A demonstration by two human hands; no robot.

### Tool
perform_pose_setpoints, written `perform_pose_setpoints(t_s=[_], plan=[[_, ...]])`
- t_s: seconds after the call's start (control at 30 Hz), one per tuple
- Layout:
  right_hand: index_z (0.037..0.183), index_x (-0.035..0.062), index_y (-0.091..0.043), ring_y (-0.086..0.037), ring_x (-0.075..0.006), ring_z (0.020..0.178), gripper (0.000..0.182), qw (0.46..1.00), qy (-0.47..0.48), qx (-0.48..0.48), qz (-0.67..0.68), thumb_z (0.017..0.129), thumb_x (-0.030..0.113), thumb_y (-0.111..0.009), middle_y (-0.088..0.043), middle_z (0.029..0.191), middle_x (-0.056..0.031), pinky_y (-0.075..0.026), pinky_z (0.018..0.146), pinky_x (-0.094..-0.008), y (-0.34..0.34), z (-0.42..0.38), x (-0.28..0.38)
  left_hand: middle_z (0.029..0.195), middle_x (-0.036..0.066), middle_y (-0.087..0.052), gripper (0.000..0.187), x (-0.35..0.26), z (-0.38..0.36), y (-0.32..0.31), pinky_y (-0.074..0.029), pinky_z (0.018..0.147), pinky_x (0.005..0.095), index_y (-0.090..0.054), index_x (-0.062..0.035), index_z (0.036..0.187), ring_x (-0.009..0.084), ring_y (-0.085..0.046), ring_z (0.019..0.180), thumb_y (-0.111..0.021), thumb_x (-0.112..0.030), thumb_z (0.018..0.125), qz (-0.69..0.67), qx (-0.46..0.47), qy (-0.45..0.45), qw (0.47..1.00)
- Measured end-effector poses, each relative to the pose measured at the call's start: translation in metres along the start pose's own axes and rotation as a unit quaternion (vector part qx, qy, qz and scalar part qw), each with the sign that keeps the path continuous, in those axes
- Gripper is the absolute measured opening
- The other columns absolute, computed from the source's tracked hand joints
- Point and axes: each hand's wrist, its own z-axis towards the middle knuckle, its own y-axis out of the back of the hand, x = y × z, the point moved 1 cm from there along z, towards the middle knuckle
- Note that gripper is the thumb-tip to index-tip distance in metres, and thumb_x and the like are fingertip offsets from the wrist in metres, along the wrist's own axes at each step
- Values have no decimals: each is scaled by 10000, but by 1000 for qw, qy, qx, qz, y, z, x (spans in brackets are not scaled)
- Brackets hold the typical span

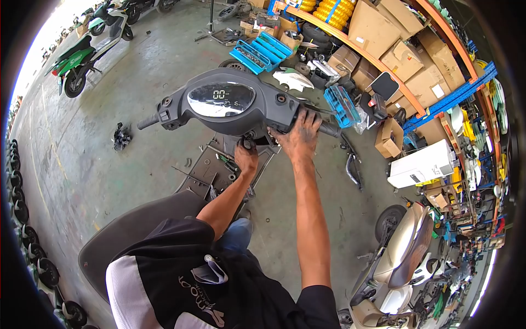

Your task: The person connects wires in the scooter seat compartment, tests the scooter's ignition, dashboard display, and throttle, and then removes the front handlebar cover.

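A dark grey scooter handlebar cover (224, 123) spans the middle of the view, and its oval display (221, 100) is lit with digits. Under the cover, near the centre of the steering column, my left hand (246, 156) has its fingers closed at a small dark part; what they hold is hidden. My right hand (298, 134) lies on the right side of the cover beside the right grip (330, 130), its blackened fingers spread over the edge. Below is the scooter's open floor frame (205, 164) with tools on it, and behind that the dark seat (137, 230).
Blue toolboxes (262, 52) stand on the floor beyond the handlebar. Orange and blue racks with cardboard boxes (375, 30) line the right. A beige scooter (402, 247) is at lower right, a green one (82, 61) at upper left. Black parts (121, 137) lie on the floor at left.
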Motion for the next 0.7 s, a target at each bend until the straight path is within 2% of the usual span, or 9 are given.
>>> perform_pose_setpoints(t_s=[0.1, 0.13, 0.23, 0.37, 0.5, 0.53, 0.57, 0.63, 0.7], plan=[[1310, -62, -387, -375, -432, 1196, 1064, 1000, -7, -28, 0, 593, 608, -798, -429, 1262, -245, -398, 1015, -495, -5, -14, 1, 938, 235, -663, 285, 11, 16, -8, -478, 849, 489, -662, 4, 945, 428, -616, 941, -621, -253, 830, 85, 57, 25, 994], [1333, -56, -376, -381, -437, 1193, 1082, 1000, -18, -20, -5, 600, 627, -785, -423, 1282, -257, -400, 1017, -495, -8, -18, 1, 858, 245, -666, 303, 21, 21, -15, -493, 796, 509, -663, 2, 858, 438, -636, 874, -599, -294, 835, 104, 27, -38, 993], [1343, -47, -364, -380, -441, 1195, 1076, 999, -35, -33, 2, 607, 615, -788, -424, 1279, -261, -395, 1023, -496, -12, -30, 3, 872, 266, -663, 350, 49, 44, -23, -502, 782, 509, -673, 4, 889, 451, -637, 868, -586, -330, 835, 209, 149, -101, 961], [1332, -41, -360, -376, -442, 1195, 1048, 997, -52, -55, 0, 618, 590, -795, -422, 1263, -254, -395, 1021, -506, -10, -39, 9, 882, 277, -662, 369, 35, 52, -24, -514, 775, 494, -684, 7, 907, 445, -644, 869, -566, -337, 848, 204, 155, -88, 963], [1322, -34, -355, -362, -446, 1205, 1031, 996, -59, -67, 15, 620, 576, -802, -424, 1234, -247, -398, 1018, -511, -11, -56, 9, 875, 214, -693, 368, 35, 49, -28, -524, 765, 451, -691, -18, 922, 390, -672, 830, -530, -345, 869, 137, 121, -2, 983], [1319, -29, -359, -360, -446, 1208, 1020, 996, -62, -65, 26, 625, 573, -801, -421, 1237, -246, -401, 1011, -518, -11, -61, 9, 823, 148, -696, 352, 60, 62, -51, -518, 742, 419, -689, -47, 920, 336, -670, 766, -533, -358, 864, -122, 205, 123, 963], [1316, -25, -363, -358, -446, 1212, 1008, 995, -64, -61, 37, 630, 570, -801, -418, 1241, -246, -405, 1004, -525, -12, -66, 10, 771, 81, -698, 337, 77, 69, -67, -512, 719, 388, -686, -77, 918, 283, -667, 703, -536, -372, 859, -367, 271, 241, 856], [1324, -11, -350, -353, -439, 1224, 995, 994, -87, -49, 45, 642, 555, -802, -410, 1259, -244, -429, 957, -552, -9, -69, 16, 801, 2, -653, 288, 49, 65, -46, -471, 696, 329, -648, -124, 933, 166, -625, 697, -541, -382, 860, -322, 314, 289, 845], [1335, 10, -331, -349, -429, 1238, 990, 990, -130, -39, 29, 646, 537, -809, -406, 1274, -236, -447, 899, -586, -9, -73, 22, 857, 27, -651, 283, 63, 75, -63, -452, 696, 334, -628, -115, 903, 153, -630, 722, -536, -379, 862, -292, 325, 241, 867]])
